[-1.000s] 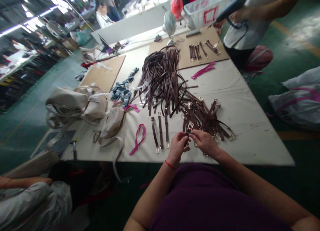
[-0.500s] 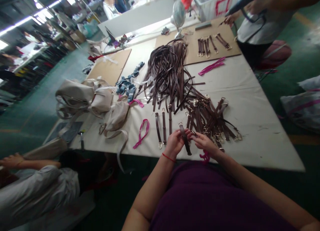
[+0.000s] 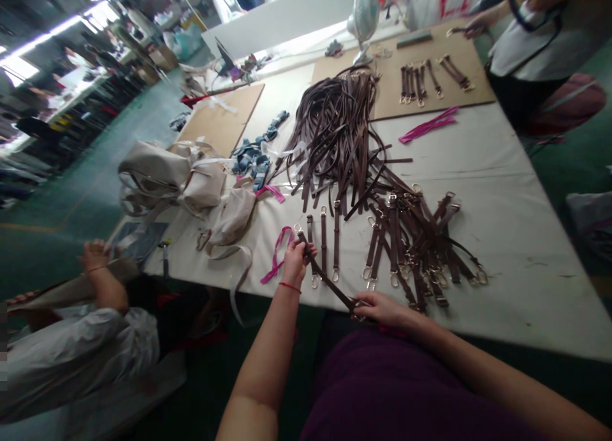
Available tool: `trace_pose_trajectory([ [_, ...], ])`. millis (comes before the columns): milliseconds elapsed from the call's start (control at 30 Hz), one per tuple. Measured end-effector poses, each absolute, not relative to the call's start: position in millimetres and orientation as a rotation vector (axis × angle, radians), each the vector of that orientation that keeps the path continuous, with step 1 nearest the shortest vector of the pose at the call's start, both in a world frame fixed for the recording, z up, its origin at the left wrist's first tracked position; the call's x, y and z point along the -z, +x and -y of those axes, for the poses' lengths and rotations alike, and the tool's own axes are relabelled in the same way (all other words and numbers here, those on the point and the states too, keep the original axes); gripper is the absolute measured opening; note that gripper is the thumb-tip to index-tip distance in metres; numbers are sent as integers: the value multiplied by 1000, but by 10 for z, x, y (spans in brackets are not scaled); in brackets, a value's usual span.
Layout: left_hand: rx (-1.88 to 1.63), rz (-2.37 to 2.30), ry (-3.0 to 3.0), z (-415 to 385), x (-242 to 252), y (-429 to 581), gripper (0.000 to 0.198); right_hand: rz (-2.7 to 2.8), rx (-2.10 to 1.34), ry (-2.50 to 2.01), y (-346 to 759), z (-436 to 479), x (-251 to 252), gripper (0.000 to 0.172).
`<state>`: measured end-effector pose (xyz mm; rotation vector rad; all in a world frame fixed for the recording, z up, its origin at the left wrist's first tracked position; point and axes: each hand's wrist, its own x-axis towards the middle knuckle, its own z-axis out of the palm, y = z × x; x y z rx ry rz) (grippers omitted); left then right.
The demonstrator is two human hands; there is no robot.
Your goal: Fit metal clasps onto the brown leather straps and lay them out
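A brown strap (image 3: 329, 283) with metal clasps is stretched slantwise between my hands at the table's near edge. My left hand (image 3: 297, 259) pinches it close to its upper end, where a gold clasp sticks out. At its lower end, my right hand (image 3: 377, 307) grips the strap with closed fingers. Just beyond lie a few straight straps (image 3: 324, 240) side by side. To the right is a tangled heap of straps with metal hooks (image 3: 411, 243). A pink ribbon loop (image 3: 277, 256) lies left of my left hand.
A large bundle of long brown straps (image 3: 335, 129) covers the table's middle. Beige bags (image 3: 157, 173) and blue pieces (image 3: 253, 157) lie left. A small fan (image 3: 364, 20) stands at the back. One co-worker (image 3: 530, 52) holds a dark tool at the right; another (image 3: 100, 326) sits at the left.
My hands have moved apart, the left one leftward and the right one lower, drawing the strap out at length between them. The camera view has shifted slightly.
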<state>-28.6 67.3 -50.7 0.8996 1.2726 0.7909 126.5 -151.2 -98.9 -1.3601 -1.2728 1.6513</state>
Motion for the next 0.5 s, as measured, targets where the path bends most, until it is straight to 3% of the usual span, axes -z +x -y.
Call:
trace_pose_trajectory([
  [133,-584,-1477,1524,-1237,632,-162,23,1297,-1454,-1593,1044,1183,1113,34],
  [233,-467,-1513,1698,-1332,858,-42,22,1251,-1384,-1779,1123,1198,1283,22],
  [433,-149,-1277,1948,-625,1384,409,5,1091,-1310,-1989,1623,1666,1431,27],
  [500,-58,-1208,1990,-363,1499,646,9,1040,-1287,-2047,1746,1782,1428,29],
])
